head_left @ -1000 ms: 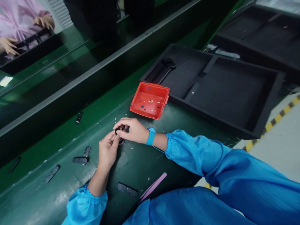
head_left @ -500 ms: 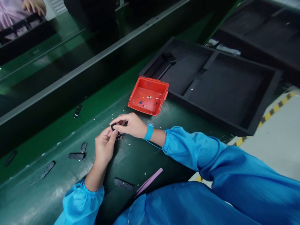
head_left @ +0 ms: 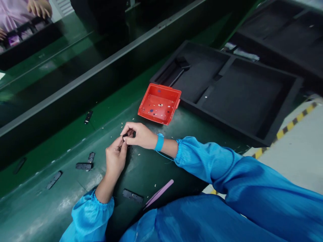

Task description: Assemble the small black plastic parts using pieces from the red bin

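My left hand (head_left: 115,157) and my right hand (head_left: 141,135) meet over the green mat, fingers closed around one small black part (head_left: 125,136). Most of that part is hidden by the fingers, so its exact kind does not show. A blue strap circles my right wrist. Just beyond the hands stands a red plastic bin (head_left: 159,104) with tiny scraps in it. Purple tweezers (head_left: 159,194) lie near my body, beside a flat black plastic piece (head_left: 133,196).
Several similar black pieces lie to the left, among them a crossed pair (head_left: 85,164) and a single one (head_left: 54,179). A large black compartment tray (head_left: 249,97) is at the right, with a black brush (head_left: 182,64) in it. Across a divider, a co-worker's hand (head_left: 39,8) shows.
The black part between my fingers has turned and is more covered now. My left hand has shifted slightly right. The co-worker's second hand has come into view.
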Tool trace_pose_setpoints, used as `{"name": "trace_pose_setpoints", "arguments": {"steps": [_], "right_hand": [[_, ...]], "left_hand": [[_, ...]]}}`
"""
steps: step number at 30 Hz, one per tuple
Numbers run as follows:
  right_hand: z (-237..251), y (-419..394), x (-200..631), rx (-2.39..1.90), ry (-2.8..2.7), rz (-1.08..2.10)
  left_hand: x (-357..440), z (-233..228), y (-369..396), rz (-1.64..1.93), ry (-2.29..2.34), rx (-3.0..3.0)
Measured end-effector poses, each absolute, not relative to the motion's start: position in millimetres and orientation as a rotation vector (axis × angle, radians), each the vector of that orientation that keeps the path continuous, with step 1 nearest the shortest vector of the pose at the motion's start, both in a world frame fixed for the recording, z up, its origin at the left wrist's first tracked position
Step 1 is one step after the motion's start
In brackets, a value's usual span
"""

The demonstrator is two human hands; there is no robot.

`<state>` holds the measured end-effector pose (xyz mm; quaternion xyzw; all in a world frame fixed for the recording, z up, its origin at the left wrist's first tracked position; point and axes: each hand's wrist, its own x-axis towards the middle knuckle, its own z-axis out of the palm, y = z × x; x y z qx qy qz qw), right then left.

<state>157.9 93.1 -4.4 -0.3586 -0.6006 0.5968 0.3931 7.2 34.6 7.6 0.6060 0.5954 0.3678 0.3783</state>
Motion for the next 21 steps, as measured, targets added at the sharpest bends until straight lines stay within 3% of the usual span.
{"name": "trace_pose_setpoints", "arguments": {"steps": [4,8,11,21], "right_hand": [[0.1,92.9,165.0,-0.893,-1.65,1.414],[7.6,77.9,174.5,-0.951,-1.901,0.706],[11.0,59.1,173.4,-0.891,-2.197,0.394],[23.5,48.7,172.6,-0.863,-2.595,0.327]], "left_hand": [[5.8,2.0,37.0,1.074,1.435,1.255],[-0.2,4.2,38.1,1.243,1.444,0.962],[-4.0,10.8,31.6,1.228,1.453,0.927],[-32.9,49.6,31.3,0.515,1.377,1.132]]}}
